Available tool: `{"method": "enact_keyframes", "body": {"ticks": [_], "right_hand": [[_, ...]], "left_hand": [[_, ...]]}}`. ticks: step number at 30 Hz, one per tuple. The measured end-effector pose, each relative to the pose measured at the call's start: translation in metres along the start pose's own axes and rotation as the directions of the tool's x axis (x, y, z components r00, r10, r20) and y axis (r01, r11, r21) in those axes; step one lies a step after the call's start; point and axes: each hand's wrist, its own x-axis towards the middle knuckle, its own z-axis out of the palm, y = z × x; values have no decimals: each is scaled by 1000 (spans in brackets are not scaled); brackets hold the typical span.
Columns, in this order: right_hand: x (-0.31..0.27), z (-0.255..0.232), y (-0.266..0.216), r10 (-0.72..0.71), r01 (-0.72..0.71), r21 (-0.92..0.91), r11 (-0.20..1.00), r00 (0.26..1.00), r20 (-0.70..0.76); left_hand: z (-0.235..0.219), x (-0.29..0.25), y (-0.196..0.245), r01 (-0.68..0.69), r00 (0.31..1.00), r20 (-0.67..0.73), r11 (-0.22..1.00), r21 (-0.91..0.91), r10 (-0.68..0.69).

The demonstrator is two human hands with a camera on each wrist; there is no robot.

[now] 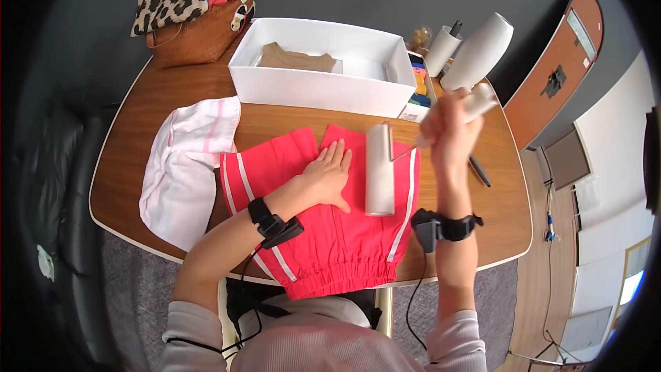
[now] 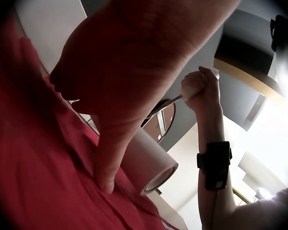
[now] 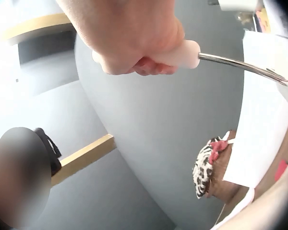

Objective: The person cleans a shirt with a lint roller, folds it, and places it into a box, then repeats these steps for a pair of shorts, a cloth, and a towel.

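Red shorts (image 1: 348, 244) with white side stripes lie spread on the table, waistband toward the person. My left hand (image 1: 327, 176) rests on them with its fingers straight and pressed to the cloth; in the left wrist view its thumb touches the red fabric. A lint roller (image 1: 380, 179) with a white cylinder stands over the right leg of the shorts, close against the cloth. My right hand (image 1: 451, 127) grips the roller's white handle (image 3: 186, 55) in a fist, raised above the table's right side. A thin metal rod joins handle and cylinder.
A white bin (image 1: 320, 89) holding a folded brown garment stands at the back. Left lie a white cloth with pink stripes (image 1: 182, 172) and a brown basket (image 1: 196, 45) heaped with patterned fabric. At right are a white vase (image 1: 478, 52) and a black pen (image 1: 480, 171).
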Motion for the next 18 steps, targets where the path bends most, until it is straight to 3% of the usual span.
{"method": "enact_keyframes", "body": {"ticks": [4, 7, 10, 11, 15, 18], "right_hand": [[-5, 9, 16, 80, -77, -76, 994, 996, 26], [1, 0, 10, 58, -48, -235, 971, 998, 35], [6, -23, 18, -43, 47, -487, 872, 999, 20], [9, -33, 19, -89, 88, -474, 876, 996, 20], [14, -56, 7, -50, 21, -361, 932, 996, -70], [21, -81, 16, -90, 49, -541, 840, 995, -50]], "left_hand": [[4, 0, -4, 51, 991, 123, 998, 22, -53], [5, -1, -4, 38, 993, 114, 998, 41, -42], [5, -1, -5, 38, 992, 117, 999, 27, -41], [6, -2, -6, 38, 993, 113, 999, 31, -41], [6, -1, -4, 44, 992, 117, 998, 53, -50], [6, 0, -3, 56, 990, 124, 995, 77, -65]]}}
